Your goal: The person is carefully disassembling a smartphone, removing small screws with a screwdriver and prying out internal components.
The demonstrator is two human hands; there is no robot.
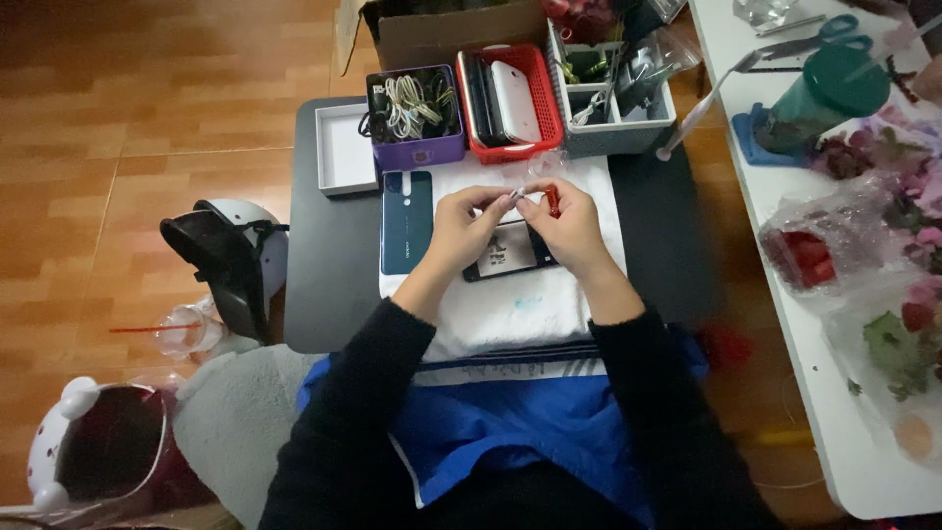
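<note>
My left hand [461,231] and my right hand [569,228] meet over a white cloth [520,304] on a small dark table [329,275]. Their fingertips pinch a tiny pale part [517,193] between them. A red-handled tool [553,201] sticks out of my right hand. Under my hands lies an opened phone [505,255] with its dark inside showing. A dark teal phone back cover [407,221] lies just left of my left hand.
At the table's far edge stand a white box lid [343,149], a purple box of cables [414,116], a red basket [510,98] and a grey tool tray [613,93]. A white table [834,294] with flowers is at right. A helmet [231,260] lies on the floor at left.
</note>
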